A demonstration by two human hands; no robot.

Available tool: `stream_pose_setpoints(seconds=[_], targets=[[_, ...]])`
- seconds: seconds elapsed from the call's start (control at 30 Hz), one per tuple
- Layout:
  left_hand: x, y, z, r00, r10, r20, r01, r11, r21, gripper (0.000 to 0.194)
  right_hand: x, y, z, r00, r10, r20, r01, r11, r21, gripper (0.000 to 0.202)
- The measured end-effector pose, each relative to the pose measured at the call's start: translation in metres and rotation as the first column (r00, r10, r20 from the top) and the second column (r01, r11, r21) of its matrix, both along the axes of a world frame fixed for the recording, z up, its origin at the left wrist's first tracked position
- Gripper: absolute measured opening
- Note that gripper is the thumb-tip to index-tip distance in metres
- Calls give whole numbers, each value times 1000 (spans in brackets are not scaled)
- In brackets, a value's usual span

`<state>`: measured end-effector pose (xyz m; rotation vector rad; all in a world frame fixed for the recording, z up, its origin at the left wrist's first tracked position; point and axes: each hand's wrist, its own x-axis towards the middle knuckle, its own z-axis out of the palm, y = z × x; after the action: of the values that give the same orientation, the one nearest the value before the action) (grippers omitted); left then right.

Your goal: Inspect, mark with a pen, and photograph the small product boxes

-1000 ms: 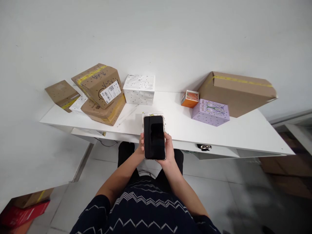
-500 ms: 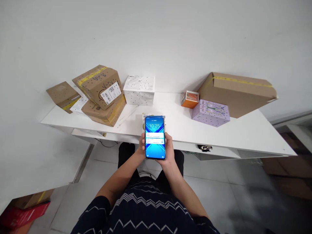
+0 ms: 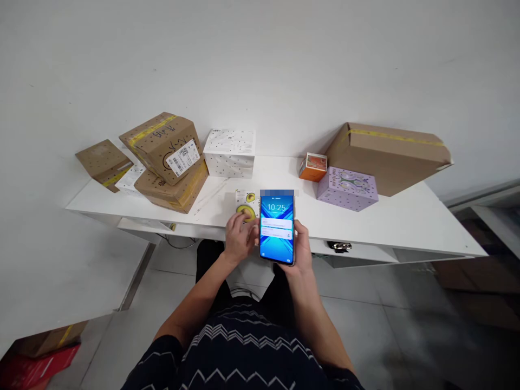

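My right hand [image 3: 303, 250] grips a smartphone [image 3: 277, 230] from its right side and below, with the lit blue screen facing up and reading 10:25. Just left of the phone is my left hand [image 3: 239, 238], palm down and fingers extended, off the phone. Its fingertips reach the near part of a white avocado-print item [image 3: 246, 198] on the desk; whether they press on it I cannot tell. The phone and my left fingers cover part of that item.
On the white desk [image 3: 406, 230], stacked brown cartons [image 3: 162, 143] and a white speckled box [image 3: 229, 153] stand at left. An orange box [image 3: 312, 167], a purple box [image 3: 347, 188] and a large brown carton [image 3: 390, 157] stand at right. Below the front edge hangs a dark shiny object [image 3: 340, 246].
The phone has shifted right in my right hand. My left hand has let go of it and moved to the avocado-print item, more of which now shows.
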<state>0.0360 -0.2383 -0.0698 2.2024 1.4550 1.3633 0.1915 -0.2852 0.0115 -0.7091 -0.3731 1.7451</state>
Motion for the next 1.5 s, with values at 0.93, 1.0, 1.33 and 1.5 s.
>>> stream_pose_setpoints(seconds=[0.93, 1.0, 1.33, 1.5], targets=[[-14, 42, 82, 276, 363, 890, 473, 755, -455, 48, 75, 49, -93, -460, 44, 887, 158, 987, 33, 54], [-8, 75, 96, 251, 295, 922, 443, 812, -381, 41, 78, 54, -94, -452, -13, 892, 142, 986, 86, 55], [-2, 191, 111, 286, 254, 924, 315, 886, -341, 35, 94, 74, -84, -389, -180, 904, 109, 965, 239, 48], [8, 141, 51, 440, 386, 810, 168, 852, -497, 33, 107, 128, -61, -551, -211, 807, 65, 954, 294, 49]])
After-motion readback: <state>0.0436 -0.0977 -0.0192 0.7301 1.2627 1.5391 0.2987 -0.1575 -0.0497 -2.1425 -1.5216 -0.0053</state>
